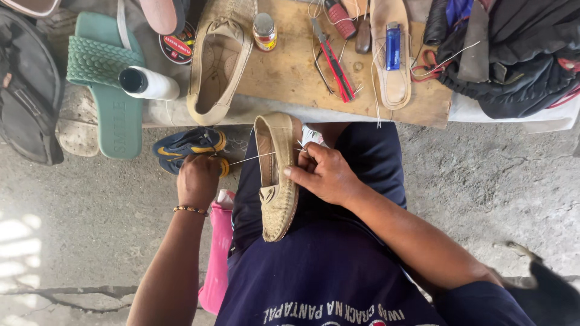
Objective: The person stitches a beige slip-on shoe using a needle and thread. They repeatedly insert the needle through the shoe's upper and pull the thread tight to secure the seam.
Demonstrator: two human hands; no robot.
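Head view looks straight down on a person seated with a beige shoe lying across the lap, toe pointing toward 6 o'clock. The right hand steadies it from 3 o'clock, fingers pressed together against the rim near the heel, thumb on the side. The left hand, out at 9 o'clock, is closed in a fist pinching a pale thread pulled taut from the shoe's heel side. Judging by this, stitching is under way at the heel end; how many stitches are done, and how much of the edge is left, cannot be read from here.

On the wooden board at 12 o'clock lie the matching shoe, a small jar, red-handled tools, an insole with a blue lighter on it, and further left a white spool and green sandal.

No needle is visible; the left fist hides whatever it grips. The sole seam faces away. A dark animal is cut off at 4 o'clock.
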